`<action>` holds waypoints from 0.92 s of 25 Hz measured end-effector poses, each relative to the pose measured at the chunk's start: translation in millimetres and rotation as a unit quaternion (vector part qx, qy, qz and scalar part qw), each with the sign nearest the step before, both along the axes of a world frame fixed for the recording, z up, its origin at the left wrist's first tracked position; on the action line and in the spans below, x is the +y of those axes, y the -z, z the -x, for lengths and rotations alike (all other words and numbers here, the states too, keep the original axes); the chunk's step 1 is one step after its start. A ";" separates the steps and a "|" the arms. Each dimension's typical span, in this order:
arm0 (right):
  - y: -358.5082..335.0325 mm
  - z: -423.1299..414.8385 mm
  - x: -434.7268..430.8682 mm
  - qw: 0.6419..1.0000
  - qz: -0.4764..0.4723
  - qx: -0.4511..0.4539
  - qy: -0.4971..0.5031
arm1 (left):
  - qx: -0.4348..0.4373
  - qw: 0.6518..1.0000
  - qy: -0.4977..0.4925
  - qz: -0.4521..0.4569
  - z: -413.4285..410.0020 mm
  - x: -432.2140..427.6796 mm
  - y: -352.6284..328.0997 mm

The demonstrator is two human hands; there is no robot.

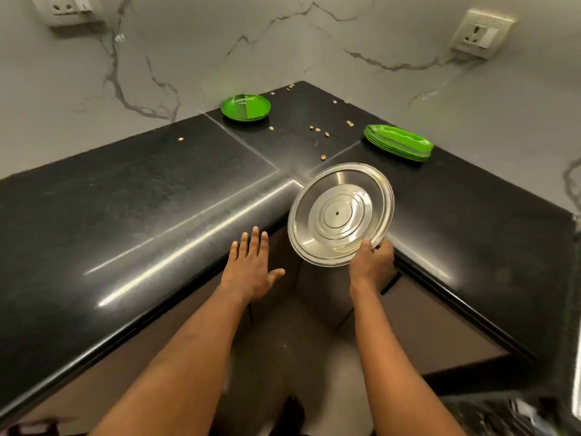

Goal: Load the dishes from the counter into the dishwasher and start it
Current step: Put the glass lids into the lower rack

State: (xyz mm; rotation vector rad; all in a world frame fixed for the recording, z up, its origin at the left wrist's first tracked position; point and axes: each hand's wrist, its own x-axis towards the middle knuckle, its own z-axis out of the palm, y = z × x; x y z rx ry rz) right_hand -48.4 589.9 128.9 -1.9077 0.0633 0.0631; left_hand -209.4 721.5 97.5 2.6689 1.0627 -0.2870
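My right hand point(374, 258) grips the near rim of a round steel plate point(340, 214), held tilted above the inner corner of the black counter point(141, 196). My left hand point(251, 265) hovers flat with straight fingers over the counter's front edge, holding nothing. A green round plate point(246, 107) lies at the back by the wall. A stack of several green plates point(398, 143) lies at the right by the wall. No dishwasher is in view.
Small food crumbs point(317, 129) are scattered over the counter's back corner. Marble walls carry two power sockets point(481, 33), one at each upper side. Dark cabinet fronts point(434, 322) run under the counter, and floor shows between my arms.
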 end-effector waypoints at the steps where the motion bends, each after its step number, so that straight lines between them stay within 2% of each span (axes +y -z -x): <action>1: 8.3 7.9 -11.4 0.999 -0.024 0.019 0.025 | -0.002 1.000 0.013 -0.001 6.4 -5.8 0.3; 4: 25.2 37.1 -43.3 0.994 -0.050 0.056 0.084 | -0.016 0.999 0.050 0.008 30.2 -23.8 3.4; 11: 67.6 115.7 -129.1 0.984 -0.051 0.103 0.138 | 0.008 0.992 0.115 0.054 83.4 -82.1 23.3; 23: 117.3 206.1 -300.1 0.961 -0.027 0.188 0.199 | 0.072 0.968 0.235 0.042 109.9 -220.4 45.0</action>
